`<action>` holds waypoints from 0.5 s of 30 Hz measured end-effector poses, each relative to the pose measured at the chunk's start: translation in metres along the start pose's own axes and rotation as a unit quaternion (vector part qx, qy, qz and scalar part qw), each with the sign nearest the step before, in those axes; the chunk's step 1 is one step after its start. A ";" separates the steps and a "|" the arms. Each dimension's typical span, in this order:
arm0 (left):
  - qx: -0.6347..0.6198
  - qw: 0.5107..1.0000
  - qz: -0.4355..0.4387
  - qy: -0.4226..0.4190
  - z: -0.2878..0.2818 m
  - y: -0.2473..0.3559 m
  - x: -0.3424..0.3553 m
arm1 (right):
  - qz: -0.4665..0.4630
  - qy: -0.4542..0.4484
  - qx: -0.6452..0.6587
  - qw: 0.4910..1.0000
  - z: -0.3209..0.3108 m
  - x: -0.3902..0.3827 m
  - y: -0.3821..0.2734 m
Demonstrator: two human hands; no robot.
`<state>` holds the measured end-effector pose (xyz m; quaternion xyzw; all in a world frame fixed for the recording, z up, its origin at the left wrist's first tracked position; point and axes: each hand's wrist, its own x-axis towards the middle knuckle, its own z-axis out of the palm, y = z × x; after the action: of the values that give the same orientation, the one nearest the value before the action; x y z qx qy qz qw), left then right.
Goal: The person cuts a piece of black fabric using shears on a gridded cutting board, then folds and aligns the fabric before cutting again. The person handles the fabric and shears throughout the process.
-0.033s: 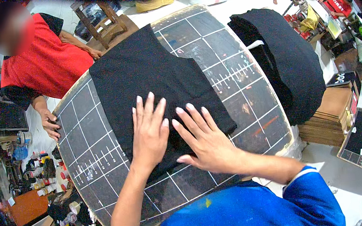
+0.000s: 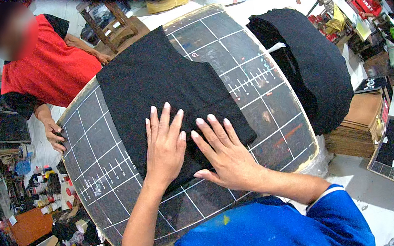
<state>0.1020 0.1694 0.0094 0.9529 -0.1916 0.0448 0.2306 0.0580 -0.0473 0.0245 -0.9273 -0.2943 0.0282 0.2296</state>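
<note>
A black cut piece of cloth [image 2: 151, 74] lies spread on a dark board [image 2: 275, 118] ruled with a white grid. My left hand [image 2: 164, 151] rests flat on the cloth's near part, fingers stretched out and pointing away from me. Just right of it, my right hand [image 2: 225, 154] also presses flat on the cloth, fingers spread and thumb out to the left. Neither hand grips anything. Small folds show in the cloth beside the right fingers. Part of its near edge is hidden under my hands and wrists.
A thick stack of black cloth [image 2: 318, 68] sits at the board's right, above a pile of brown cardboard [image 2: 354, 123]. A person in a red shirt [image 2: 56, 61] stands at the far left, one hand on the board's edge. Bottles [image 2: 49, 197] crowd the left side.
Both my hands have slid very slightly to the right over the cloth. The cloth and the board look almost unmoved.
</note>
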 end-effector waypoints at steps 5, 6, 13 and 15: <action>0.014 0.998 0.035 -0.048 -0.002 0.027 -0.012 | 0.036 0.017 -0.009 0.999 -0.008 -0.029 -0.005; 0.003 0.998 0.042 -0.053 -0.003 0.031 -0.016 | 0.050 0.001 -0.010 0.999 -0.013 -0.033 0.000; -0.059 0.970 -0.158 0.175 -0.026 0.035 -0.087 | 0.279 0.150 0.270 0.909 -0.043 -0.077 0.056; -0.108 0.930 -0.308 0.168 -0.041 0.024 -0.114 | 0.344 0.084 0.452 0.819 -0.043 -0.079 0.063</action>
<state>-0.0125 0.2079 0.0358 0.9129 0.1491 0.1101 0.3637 0.0347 -0.1542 0.0291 -0.7591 0.1105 0.1574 0.6220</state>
